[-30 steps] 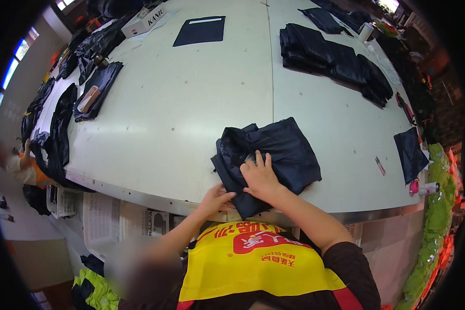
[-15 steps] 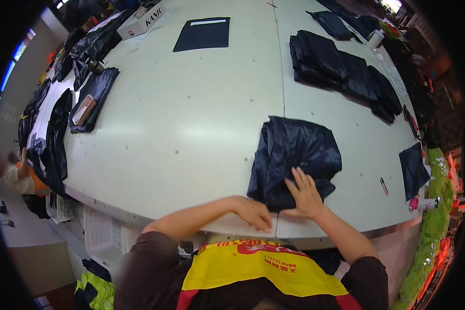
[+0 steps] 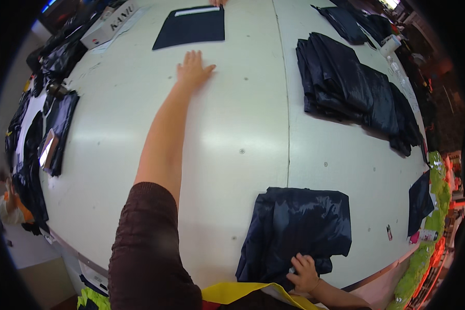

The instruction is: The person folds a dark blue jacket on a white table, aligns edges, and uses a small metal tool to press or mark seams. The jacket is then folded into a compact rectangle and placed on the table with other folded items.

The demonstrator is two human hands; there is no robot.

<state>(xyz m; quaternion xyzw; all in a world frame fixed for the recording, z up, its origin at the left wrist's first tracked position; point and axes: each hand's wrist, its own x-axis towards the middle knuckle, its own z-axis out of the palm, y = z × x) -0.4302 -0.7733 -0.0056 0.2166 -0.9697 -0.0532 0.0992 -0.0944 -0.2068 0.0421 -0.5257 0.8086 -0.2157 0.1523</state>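
Note:
My left hand [image 3: 194, 71] reaches far across the table, empty, fingers spread. Just beyond its fingertips lies a flat dark navy panel [image 3: 191, 31] with a white strip along its far edge. At the table's near side a folded, shiny navy garment [image 3: 299, 222] lies in a loose square bundle. On its lower edge my right hand [image 3: 304, 274] rests with fingers curled and closed on the fabric. A small pale spot shows by those fingertips, too small to name.
Another person's hand [image 3: 218, 2] touches the panel's far edge. A stack of folded navy garments [image 3: 351, 93] lies at the right. A white box [image 3: 108, 25], dark garments [image 3: 62, 129] and a phone [image 3: 48, 147] sit along the left. A small red-and-dark tool [image 3: 389, 232] lies at the right.
My left hand has gone from the near edge out toward the panel. My right fingers have curled on the garment. Another person's hand has appeared at the panel. The view has shifted.

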